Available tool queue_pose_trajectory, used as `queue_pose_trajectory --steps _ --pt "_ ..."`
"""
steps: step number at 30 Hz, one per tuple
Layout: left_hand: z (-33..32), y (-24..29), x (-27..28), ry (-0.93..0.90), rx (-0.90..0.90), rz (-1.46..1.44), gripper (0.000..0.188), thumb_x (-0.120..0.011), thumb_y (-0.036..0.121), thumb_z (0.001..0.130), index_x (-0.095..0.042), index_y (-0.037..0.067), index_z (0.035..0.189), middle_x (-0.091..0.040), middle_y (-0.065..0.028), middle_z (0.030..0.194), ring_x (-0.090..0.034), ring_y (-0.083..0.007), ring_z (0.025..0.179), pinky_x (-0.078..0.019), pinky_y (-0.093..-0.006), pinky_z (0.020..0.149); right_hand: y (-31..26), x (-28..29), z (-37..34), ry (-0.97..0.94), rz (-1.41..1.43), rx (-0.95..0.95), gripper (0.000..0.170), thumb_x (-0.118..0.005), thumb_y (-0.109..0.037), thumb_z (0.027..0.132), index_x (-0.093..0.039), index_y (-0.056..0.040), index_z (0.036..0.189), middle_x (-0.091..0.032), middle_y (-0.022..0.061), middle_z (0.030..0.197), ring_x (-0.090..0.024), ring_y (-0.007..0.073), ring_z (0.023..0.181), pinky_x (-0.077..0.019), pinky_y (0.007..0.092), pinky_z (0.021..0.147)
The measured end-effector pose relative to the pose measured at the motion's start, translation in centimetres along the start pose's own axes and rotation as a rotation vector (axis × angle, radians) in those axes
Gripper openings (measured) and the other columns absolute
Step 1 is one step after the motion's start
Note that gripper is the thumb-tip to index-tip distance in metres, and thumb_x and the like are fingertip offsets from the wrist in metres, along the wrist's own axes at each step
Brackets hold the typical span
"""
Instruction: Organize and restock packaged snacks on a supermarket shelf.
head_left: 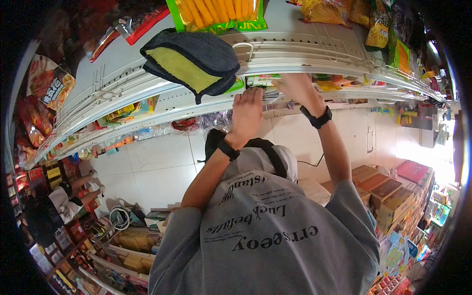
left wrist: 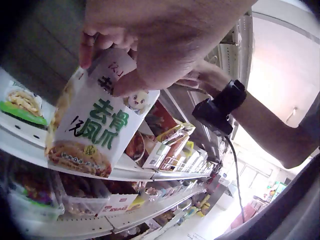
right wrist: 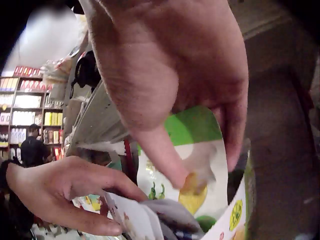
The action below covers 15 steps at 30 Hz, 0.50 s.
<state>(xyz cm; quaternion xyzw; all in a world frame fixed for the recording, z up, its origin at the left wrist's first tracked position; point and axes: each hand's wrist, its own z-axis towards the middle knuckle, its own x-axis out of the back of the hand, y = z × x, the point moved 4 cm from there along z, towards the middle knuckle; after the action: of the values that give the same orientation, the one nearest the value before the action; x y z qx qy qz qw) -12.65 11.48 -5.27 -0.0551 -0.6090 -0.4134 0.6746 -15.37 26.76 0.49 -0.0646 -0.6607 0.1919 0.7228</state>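
Observation:
Both hands work at a shelf of packaged snacks in the head view, the left hand (head_left: 247,114) beside the right hand (head_left: 302,91). A white cardboard display box (left wrist: 107,122) with green characters and a food picture is in the left hand's grip, thumb on its printed front and other fingers over the top edge. Seen from the right wrist, the right hand pinches a green-and-white packet (right wrist: 212,155) with a lemon picture, its thumb across the front. That packet stands at the box's opening, where a greyish packet (right wrist: 172,212) also shows.
A dark grey cloth item with a lime lining (head_left: 223,54) sits on the upper shelf's wire rail, close above the hands. Cartons (head_left: 391,201) are stacked at the right. Another person (head_left: 61,201) is at the far left. More boxed snacks (left wrist: 165,142) line the shelf.

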Motion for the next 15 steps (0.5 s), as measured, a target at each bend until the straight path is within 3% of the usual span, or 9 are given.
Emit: queue_pose_trajectory --steps 4,7,9,13,15 --pt "0.0 0.3 0.3 0.069 -0.027 0.037 0.047 -0.064 0.008 0.069 -0.053 0.002 0.114 -0.058 -0.0124 0.116 -0.055 -0.0247 0.108 -0.0388 -0.0381 0.088 -2.1 0.8 0.9 -0.093 0.019 0.079 0.033 -0.061 -0.010 0.077 -0.058 0.0016 0.108 -0.060 0.0253 0.098 -0.058 0.0414 0.092 -0.0466 0.0452 0.080" --pt "0.1 0.1 0.2 0.047 -0.036 0.041 0.047 -0.063 0.007 0.068 -0.054 0.002 0.114 -0.058 -0.0114 0.115 -0.055 -0.0247 0.107 -0.0390 -0.0381 0.088 -1.5 -1.8 1.7 -0.088 -0.197 0.174 0.029 -0.054 0.001 0.072 -0.060 0.0024 0.100 -0.060 0.0243 0.091 -0.060 0.0411 0.086 -0.0499 0.0450 0.073" --pt "0.2 0.1 0.1 0.035 -0.040 0.034 0.046 -0.063 0.007 0.068 -0.055 0.003 0.113 -0.058 -0.0109 0.114 -0.055 -0.0248 0.106 -0.0392 -0.0380 0.088 -1.4 -2.6 1.6 0.051 -0.162 0.285 0.026 -0.054 0.002 0.072 -0.060 0.0038 0.097 -0.061 0.0245 0.091 -0.060 0.0407 0.085 -0.0502 0.0446 0.073" --pt "0.6 0.3 0.8 0.073 -0.042 -0.006 0.039 -0.060 0.003 0.070 -0.057 0.003 0.109 -0.060 -0.0119 0.110 -0.056 -0.0263 0.102 -0.0410 -0.0386 0.085 -0.6 -3.1 2.2 0.086 -0.121 0.239 0.027 -0.054 0.001 0.071 -0.059 0.0043 0.098 -0.061 0.0246 0.091 -0.060 0.0406 0.087 -0.0501 0.0443 0.073" --pt "0.7 0.3 1.1 0.085 -0.028 -0.054 0.035 -0.056 0.001 0.073 -0.059 0.003 0.108 -0.061 -0.0131 0.107 -0.058 -0.0276 0.099 -0.0422 -0.0396 0.083 -0.4 -3.1 2.4 -0.031 -0.072 0.180 0.030 -0.055 0.002 0.070 -0.059 0.0041 0.100 -0.060 0.0249 0.092 -0.060 0.0408 0.087 -0.0492 0.0450 0.075"
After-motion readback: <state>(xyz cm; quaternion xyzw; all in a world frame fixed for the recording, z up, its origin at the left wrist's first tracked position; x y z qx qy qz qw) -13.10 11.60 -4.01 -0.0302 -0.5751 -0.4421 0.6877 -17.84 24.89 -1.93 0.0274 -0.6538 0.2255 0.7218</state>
